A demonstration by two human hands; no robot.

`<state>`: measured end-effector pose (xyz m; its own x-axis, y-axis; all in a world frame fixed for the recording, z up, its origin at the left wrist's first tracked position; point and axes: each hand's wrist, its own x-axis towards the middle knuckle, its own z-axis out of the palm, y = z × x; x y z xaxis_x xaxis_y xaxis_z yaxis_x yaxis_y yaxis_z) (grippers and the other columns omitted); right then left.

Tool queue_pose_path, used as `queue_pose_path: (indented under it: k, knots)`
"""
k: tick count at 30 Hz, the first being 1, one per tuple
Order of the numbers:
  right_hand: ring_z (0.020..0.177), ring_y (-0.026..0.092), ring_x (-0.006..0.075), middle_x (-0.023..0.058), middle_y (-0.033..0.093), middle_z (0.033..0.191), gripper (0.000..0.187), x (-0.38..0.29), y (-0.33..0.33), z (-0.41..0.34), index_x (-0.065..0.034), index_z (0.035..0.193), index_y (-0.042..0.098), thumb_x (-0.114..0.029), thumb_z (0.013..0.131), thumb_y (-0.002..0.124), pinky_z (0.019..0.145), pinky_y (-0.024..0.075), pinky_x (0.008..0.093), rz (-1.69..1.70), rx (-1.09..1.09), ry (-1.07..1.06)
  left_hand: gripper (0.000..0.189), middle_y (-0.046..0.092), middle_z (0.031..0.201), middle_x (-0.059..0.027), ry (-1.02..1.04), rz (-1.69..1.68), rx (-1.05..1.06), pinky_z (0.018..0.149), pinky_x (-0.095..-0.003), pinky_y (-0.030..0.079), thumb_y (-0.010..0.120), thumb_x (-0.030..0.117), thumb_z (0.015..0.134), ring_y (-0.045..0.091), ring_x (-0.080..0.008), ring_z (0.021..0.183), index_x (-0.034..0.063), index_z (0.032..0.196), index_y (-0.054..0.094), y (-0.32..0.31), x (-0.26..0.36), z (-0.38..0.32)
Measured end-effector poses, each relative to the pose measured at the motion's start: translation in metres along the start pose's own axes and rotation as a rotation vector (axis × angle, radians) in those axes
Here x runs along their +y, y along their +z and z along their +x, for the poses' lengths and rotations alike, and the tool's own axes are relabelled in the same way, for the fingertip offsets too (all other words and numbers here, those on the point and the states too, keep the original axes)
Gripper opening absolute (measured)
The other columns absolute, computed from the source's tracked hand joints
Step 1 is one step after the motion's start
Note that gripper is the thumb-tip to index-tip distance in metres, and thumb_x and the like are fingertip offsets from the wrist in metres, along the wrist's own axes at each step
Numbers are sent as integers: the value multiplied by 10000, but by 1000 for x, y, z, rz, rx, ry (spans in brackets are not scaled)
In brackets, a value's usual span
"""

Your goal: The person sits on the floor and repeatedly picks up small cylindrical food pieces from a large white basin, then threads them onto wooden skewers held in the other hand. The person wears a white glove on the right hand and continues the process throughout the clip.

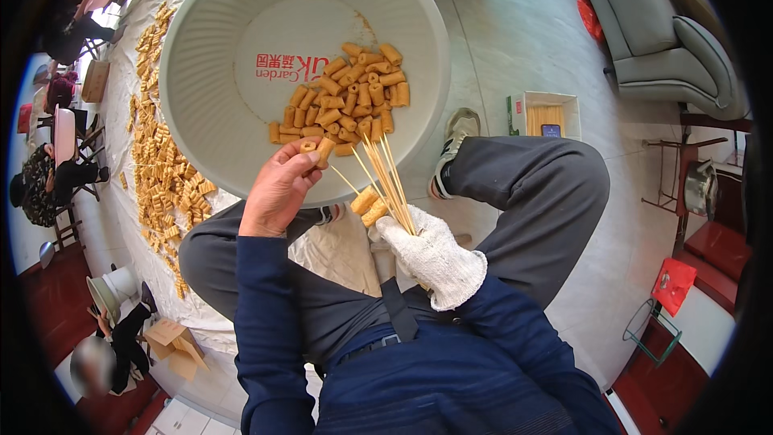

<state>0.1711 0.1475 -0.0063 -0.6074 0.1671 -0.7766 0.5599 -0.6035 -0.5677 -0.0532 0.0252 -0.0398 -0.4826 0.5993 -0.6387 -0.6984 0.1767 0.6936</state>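
Note:
My bare left hand (282,184) pinches short golden-brown food rolls (324,150) between thumb and fingers, over the near rim of a large pale plastic basin (432,81). My right hand (432,254) wears a white knit glove and is closed around a bundle of thin wooden skewers (389,184), their tips fanned toward the basin. One skewer in that hand points toward the rolls in my left hand and carries a few rolls (365,200) side by side. A pile of loose rolls (350,99) lies on the basin floor, beside red printing.
Many skewered rolls (160,169) lie on a pale sheet at the left. A box of skewers (543,115) with a phone on it stands beyond my right knee. A grey sofa (640,30) is at upper right, a cardboard box (172,341) at lower left. Other people sit along the left.

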Motion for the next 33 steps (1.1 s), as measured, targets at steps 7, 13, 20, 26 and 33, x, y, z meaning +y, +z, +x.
queue_pose_path:
  k: [7, 13, 20, 26, 33]
  knots:
    - [928, 595, 99, 35, 685, 1026, 274, 3, -1, 1, -36, 1203, 653, -212, 994, 622, 857, 490, 270, -1, 24, -3, 418, 635, 1140, -69, -12, 34, -77, 867, -276, 496, 676, 86, 912, 616, -154, 959, -22, 1297, 555, 2, 4, -6]
    - [916, 580, 87, 30, 678, 1014, 278, 3, -2, 0, -42, 1220, 650, -207, 998, 621, 848, 486, 260, -39, 2, -23, 458, 625, 1128, -53, 27, 129, -99, 885, -272, 490, 686, 77, 893, 609, -135, 966, -21, 1318, 545, 3, 9, -9]
    - [922, 565, 72, 17, 668, 1049, 272, 6, -3, -1, -46, 1223, 648, -211, 1009, 614, 846, 481, 246, -23, -26, -3, 508, 611, 1073, -25, 15, 319, -147, 897, -258, 475, 696, 59, 871, 596, -112, 961, -31, 1341, 524, 11, 16, -16]
    - [979, 573, 69, 23, 669, 1082, 243, 11, 6, 2, -33, 1205, 650, -182, 1021, 598, 903, 472, 249, 119, 29, -19, 477, 625, 1133, -55, -25, 281, -107, 918, -274, 483, 660, 122, 942, 604, -133, 985, -37, 1364, 506, 22, 1, -18]
    - [1052, 591, 92, 40, 684, 1141, 258, 0, 6, -2, -22, 1232, 640, -167, 1023, 597, 959, 465, 260, 50, 5, -7, 468, 654, 1155, -108, -68, 63, -119, 909, -295, 519, 565, 235, 1046, 626, -156, 916, -44, 1409, 471, 22, -1, -19]
